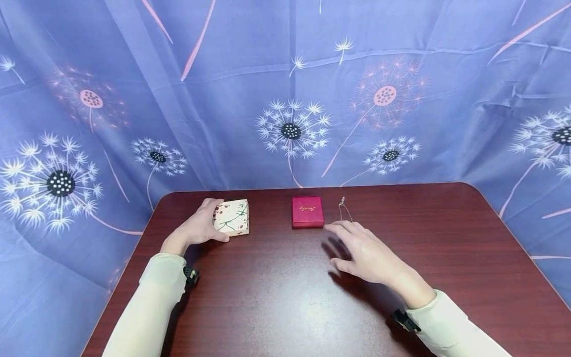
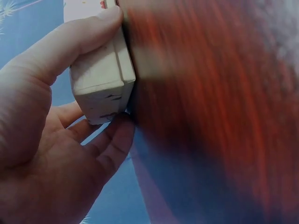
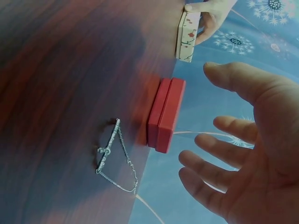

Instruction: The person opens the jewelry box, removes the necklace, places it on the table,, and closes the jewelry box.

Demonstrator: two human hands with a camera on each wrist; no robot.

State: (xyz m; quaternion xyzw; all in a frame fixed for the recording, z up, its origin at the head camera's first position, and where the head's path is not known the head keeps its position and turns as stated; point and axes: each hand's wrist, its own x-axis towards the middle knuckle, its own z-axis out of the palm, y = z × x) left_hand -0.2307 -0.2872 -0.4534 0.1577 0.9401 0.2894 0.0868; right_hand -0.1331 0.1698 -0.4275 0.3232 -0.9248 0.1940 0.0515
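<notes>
Gripping a floral box (image 1: 231,218) with the left hand (image 1: 199,224) at the back left of the bench (image 1: 258,277); holding the right hand (image 1: 368,252) wide near a red box (image 1: 308,212) and the silver chain (image 3: 108,150) beside it, before blue dandelion-print cloth (image 1: 241,59).

Head view looks forward and down over the table (image 1: 254,297); wrist views sit close, rolled, dim left seemingly low; head and right share the red box (image 1: 308,210).
</notes>
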